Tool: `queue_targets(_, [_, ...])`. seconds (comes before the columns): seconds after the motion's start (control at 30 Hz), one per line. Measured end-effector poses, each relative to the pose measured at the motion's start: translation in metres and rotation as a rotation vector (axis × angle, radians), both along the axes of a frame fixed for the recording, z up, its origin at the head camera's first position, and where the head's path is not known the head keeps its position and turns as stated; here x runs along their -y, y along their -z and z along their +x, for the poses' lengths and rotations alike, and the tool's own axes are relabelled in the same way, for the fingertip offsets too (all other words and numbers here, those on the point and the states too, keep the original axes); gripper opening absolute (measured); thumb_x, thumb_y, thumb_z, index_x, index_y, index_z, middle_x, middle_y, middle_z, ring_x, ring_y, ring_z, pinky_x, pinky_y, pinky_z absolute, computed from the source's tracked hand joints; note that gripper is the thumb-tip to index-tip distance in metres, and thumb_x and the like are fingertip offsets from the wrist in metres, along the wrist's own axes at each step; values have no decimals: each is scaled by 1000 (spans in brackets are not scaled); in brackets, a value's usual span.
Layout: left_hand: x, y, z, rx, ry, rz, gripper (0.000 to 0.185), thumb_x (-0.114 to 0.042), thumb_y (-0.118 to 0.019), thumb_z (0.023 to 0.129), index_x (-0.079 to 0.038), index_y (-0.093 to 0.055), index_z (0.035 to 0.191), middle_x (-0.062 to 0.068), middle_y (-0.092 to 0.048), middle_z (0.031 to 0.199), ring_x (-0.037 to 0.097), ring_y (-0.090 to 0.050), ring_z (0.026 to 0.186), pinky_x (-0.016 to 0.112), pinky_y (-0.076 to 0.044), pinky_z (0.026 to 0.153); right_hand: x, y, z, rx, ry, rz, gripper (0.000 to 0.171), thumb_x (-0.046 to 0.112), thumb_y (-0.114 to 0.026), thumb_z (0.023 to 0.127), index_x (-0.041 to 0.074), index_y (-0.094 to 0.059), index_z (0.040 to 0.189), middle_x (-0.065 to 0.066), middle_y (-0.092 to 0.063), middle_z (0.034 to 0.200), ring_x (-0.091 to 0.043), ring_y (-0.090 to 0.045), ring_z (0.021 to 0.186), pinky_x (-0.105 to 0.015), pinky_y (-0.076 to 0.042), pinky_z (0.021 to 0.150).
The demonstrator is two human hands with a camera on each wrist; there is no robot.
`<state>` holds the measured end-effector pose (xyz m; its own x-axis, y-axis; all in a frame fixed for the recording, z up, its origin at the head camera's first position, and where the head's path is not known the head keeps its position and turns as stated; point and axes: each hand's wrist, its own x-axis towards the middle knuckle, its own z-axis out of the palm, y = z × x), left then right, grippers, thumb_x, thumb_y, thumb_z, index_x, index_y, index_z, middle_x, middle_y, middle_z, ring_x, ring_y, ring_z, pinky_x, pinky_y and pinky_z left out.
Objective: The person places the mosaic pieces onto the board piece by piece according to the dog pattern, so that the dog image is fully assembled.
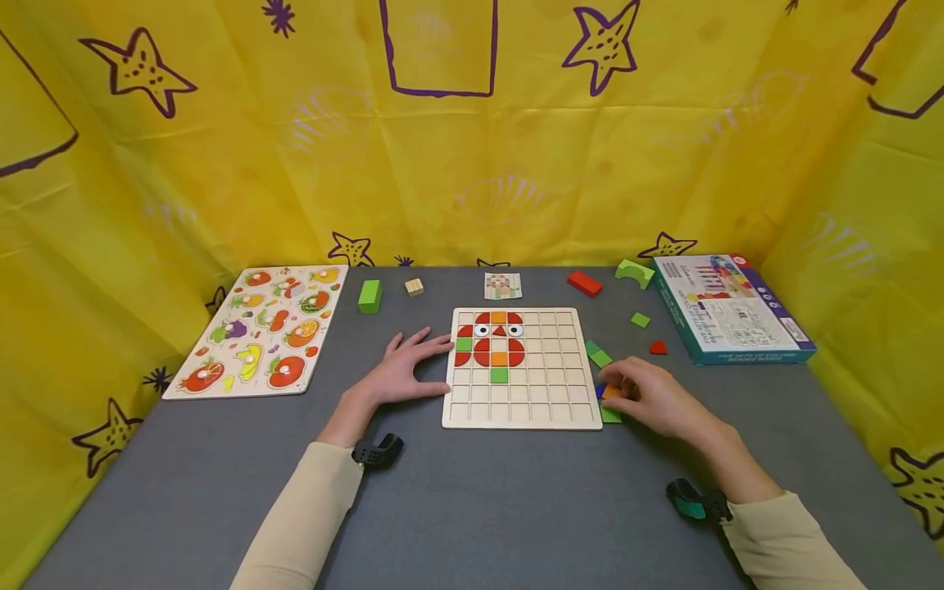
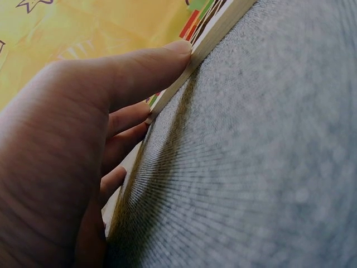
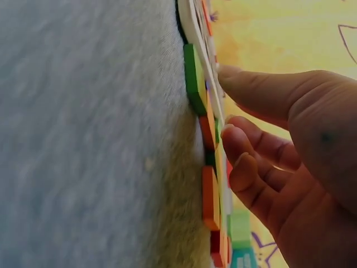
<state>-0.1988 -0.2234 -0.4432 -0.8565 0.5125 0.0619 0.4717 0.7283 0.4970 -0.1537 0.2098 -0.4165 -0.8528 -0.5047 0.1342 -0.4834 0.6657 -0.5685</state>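
Here the left hand (image 1: pixel 401 373) is lying flat with straight fingers against the nine o'clock edge of the grid board (image 1: pixel 522 410), and it should be keeping this steady. The right hand (image 1: pixel 652 397) is curling narrowly over small flat tiles (image 1: pixel 610 393), orange and green, at the board's four o'clock corner; it should be lifting only one.

Nothing showing readable – print on blue box (image 1: pixel 730 307) lid too small, blurred. Small card (image 1: pixel 503 285) above grid board (image 1: pixel 521 416) carrying coloured pattern only – no legible words, numbers.
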Motion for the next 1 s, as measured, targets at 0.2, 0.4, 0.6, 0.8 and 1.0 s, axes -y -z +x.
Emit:
queue_targets(0.2, [-2,-1,-1,-4,6,-5,75,-44,-77,86,-15,-52,150,2,-41,158,34,-16,152,63,3,115,-11,3,4,28,-64,23,25,14,-81,87,7,-70,108,3,-58,94,-10,-53,78,-28,-49,67])
queue_targets(0.4, [-2,-1,-2,2,3,-1,76,-44,-77,86,-15,-51,150,2,-41,158,34,-16,152,63,4,115,-14,2,9,36,-115,42,21,16,-80,89,11,-71,106,3,-57,99,-9,-52,79,-27,-49,67])
queue_targets(0.6, [-1,0,-3,9,2,-2,76,-46,-77,86,-16,-52,150,1,-41,158,33,-16,152,63,4,115,-12,-1,11,63,-119,60,18,13,-78,90,10,-69,106,1,-56,101,-11,-52,83,-28,-50,70])
queue_targets(0.8, [-1,1,-2,9,-1,2,75,-47,-77,86,-15,-52,150,1,-41,158,34,-16,152,63,3,115,-9,0,12,83,-116,53,19,7,-78,89,10,-65,103,3,-56,95,-10,-52,81,-28,-50,71])
queue_targets(1.0, [0,-1,-1,4,4,4,75,-46,-77,86,-14,-52,150,2,-41,158,35,-17,151,64,3,115,-5,0,12,81,-115,44,20,6,-79,87,12,-62,97,6,-56,88,-8,-51,75,-28,-48,67])
